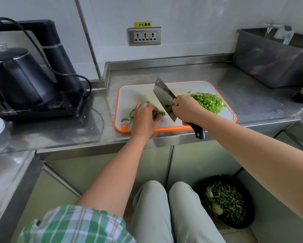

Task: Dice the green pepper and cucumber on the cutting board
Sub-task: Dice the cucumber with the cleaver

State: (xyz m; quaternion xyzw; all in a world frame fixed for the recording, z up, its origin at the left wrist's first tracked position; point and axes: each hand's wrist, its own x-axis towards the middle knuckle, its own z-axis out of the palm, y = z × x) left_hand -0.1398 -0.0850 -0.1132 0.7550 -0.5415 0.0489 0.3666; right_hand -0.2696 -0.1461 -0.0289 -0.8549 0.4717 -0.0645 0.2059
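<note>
Cutting board (182, 85), white with orange rim, lies on steel surface (101, 109) near front edge. Left hand (144, 118) curls fingers over cucumber (160, 113), pinning dark-skinned pieces to board's left part. Right hand (186, 109) wraps cleaver handle close to blade. Cleaver (163, 95) tilted, far end raised, just right of cucumber; contact with board cannot be told. Diced green pepper (208, 102) heaped on board's right part. Black kettle (19, 76) far left. Bin (226, 202) with green scraps on floor.
</note>
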